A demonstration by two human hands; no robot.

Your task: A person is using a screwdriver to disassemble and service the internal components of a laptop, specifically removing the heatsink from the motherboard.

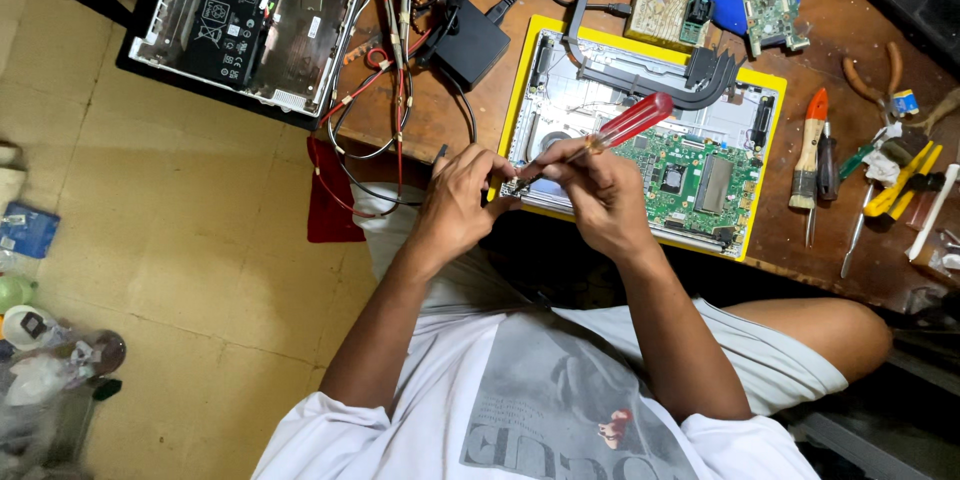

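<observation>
Paintbrush (806,152), pliers (872,75), black charger (468,42)

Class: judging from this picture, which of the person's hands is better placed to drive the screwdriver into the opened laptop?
Right hand: it probably suits best, gripping the red-handled screwdriver; the left hand only steadies its tip.

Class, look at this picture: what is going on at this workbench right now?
A person seated at a wooden table is working on an opened laptop that lies on a yellow mat. The right hand holds a red-handled screwdriver, its tip at the laptop's near left corner. The left hand is right beside that tip. A brush and pliers lie to the right, a second opened laptop at the left.
</observation>
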